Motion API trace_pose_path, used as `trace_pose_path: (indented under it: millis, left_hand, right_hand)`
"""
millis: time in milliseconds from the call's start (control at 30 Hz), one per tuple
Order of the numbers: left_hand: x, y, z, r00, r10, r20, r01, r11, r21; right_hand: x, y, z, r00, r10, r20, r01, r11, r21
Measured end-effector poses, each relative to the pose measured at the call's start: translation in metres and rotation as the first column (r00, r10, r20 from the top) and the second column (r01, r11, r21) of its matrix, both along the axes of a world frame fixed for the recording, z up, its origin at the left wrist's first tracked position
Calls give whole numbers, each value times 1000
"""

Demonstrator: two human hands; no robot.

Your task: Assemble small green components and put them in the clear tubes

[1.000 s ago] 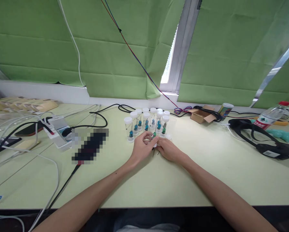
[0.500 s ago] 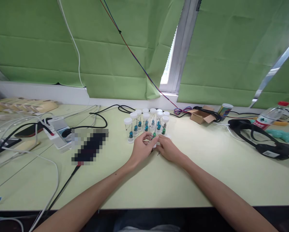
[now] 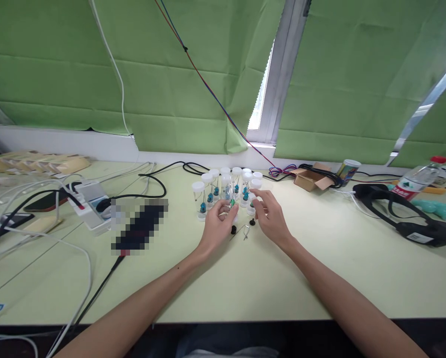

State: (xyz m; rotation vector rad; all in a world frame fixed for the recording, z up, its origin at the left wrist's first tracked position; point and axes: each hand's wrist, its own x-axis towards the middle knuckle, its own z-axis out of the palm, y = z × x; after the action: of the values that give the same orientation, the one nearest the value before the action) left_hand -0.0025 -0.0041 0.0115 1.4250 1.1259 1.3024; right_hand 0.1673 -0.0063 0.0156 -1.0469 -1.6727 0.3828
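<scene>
In the middle of the table my left hand (image 3: 218,223) is closed around a clear tube (image 3: 231,195) with a small green piece inside. My right hand (image 3: 271,216) is apart from it to the right, fingers spread and bent, holding nothing that I can see. Its fingertips are close to a white-capped tube (image 3: 256,184); whether they touch is unclear. Several other clear tubes with white caps, holding blue pieces and wires, stand in a cluster behind, one capped tube (image 3: 199,201) at its left end. Between my hands lie a black knob-like part (image 3: 233,229), a second black part (image 3: 252,222) and a bent metal wire (image 3: 246,231).
To the left are a white power strip (image 3: 92,209), a pixelated dark object (image 3: 143,226) and tangled cables. A small cardboard box (image 3: 309,179), a can (image 3: 348,171), black goggles or a headset (image 3: 413,231) and a plastic bottle (image 3: 413,181) are at the right.
My right hand has moved away from the tube, to the right and slightly up, and its fingers have opened. The left hand stays round the tube. The small parts between the hands now show.
</scene>
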Motion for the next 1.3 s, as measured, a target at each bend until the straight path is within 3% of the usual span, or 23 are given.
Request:
trace_pose_path:
  millis: [233, 333, 567, 800, 1300]
  left_hand:
    - [2, -4, 6, 992, -104, 66, 109, 991, -83]
    - [3, -6, 6, 994, -105, 15, 105, 994, -20]
    - [4, -11, 2, 958, -64, -280, 125, 970, 207]
    - [4, -16, 3, 929, -67, -365, 166, 954, 248]
    - [3, -15, 3, 868, -40, -495, 217, 927, 305]
  right_hand:
    - [3, 0, 6, 996, -59, -65, 62, 997, 41]
    - [6, -1, 8, 992, -95, -82, 98, 995, 33]
    - [12, 0, 11, 984, -106, -141, 110, 994, 23]
    - [13, 2, 9, 976, -112, -189, 116, 993, 11]
    - [15, 1, 7, 987, -112, -113, 115, 993, 16]
